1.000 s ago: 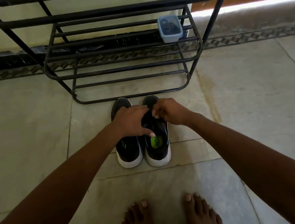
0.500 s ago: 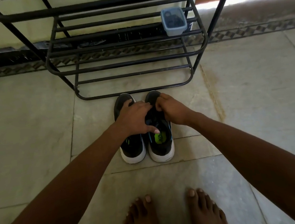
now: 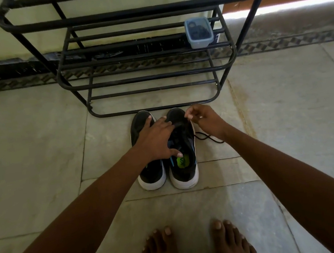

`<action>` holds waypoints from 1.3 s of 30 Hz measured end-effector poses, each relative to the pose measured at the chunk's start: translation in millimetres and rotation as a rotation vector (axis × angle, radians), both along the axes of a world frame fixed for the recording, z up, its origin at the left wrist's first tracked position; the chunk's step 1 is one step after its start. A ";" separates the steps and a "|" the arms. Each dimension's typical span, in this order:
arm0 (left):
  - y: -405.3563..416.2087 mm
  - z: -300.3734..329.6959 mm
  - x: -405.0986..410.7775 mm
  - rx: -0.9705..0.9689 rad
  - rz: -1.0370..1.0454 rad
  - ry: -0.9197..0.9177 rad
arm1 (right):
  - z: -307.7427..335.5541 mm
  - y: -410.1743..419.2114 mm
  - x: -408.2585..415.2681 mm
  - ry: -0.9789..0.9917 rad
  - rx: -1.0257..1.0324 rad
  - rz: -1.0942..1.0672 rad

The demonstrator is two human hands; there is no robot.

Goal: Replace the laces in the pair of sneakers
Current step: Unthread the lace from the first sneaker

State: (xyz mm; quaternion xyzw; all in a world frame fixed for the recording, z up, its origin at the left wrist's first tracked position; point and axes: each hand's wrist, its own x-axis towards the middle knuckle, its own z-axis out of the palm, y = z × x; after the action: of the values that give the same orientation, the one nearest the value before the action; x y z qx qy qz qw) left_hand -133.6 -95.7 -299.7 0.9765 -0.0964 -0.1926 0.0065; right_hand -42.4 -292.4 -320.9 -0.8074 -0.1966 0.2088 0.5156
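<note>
The pair of sneakers stands side by side on the floor point(image 3: 43, 157), toes pointing far toward a black rack point(image 3: 147, 75), heels near the person's bare feet. The step in hand looks like unlacing the right sneaker point(image 3: 181, 155); the left sneaker point(image 3: 149, 174) appears untouched so far, though its laces are hidden under the arm.

The left hand point(image 3: 156, 140) lies flat with fingers spread across both shoes, thumb down by the green insole, pressing the right sneaker to steady it. The right hand point(image 3: 202, 119) is at the far right of that shoe's toe, fingers curled and pinching the black lace point(image 3: 205, 137), which runs from the eyelets up to the fingertips while a loose loop of it trails on the floor just right of the shoe.

Judging from this, the old lace is only partly freed. The next move calls for drawing it clear of the lower eyelets one crossing at a time, with the left hand holding the shoe down so it does not lift or skid. A small lidded box point(image 3: 198, 32) sits on the rack; what it holds is too dark to tell.
</note>
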 end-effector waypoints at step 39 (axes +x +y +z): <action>-2.4 -1.9 -2.8 -0.007 0.008 0.042 | 14.8 9.1 -25.0 0.247 0.013 0.056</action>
State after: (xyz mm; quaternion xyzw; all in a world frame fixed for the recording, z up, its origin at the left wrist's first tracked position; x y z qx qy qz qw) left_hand -136.4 -98.1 -301.6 0.9727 -0.0929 -0.2125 0.0127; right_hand -67.4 -283.3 -306.1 -0.7663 -0.1555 0.3200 0.5350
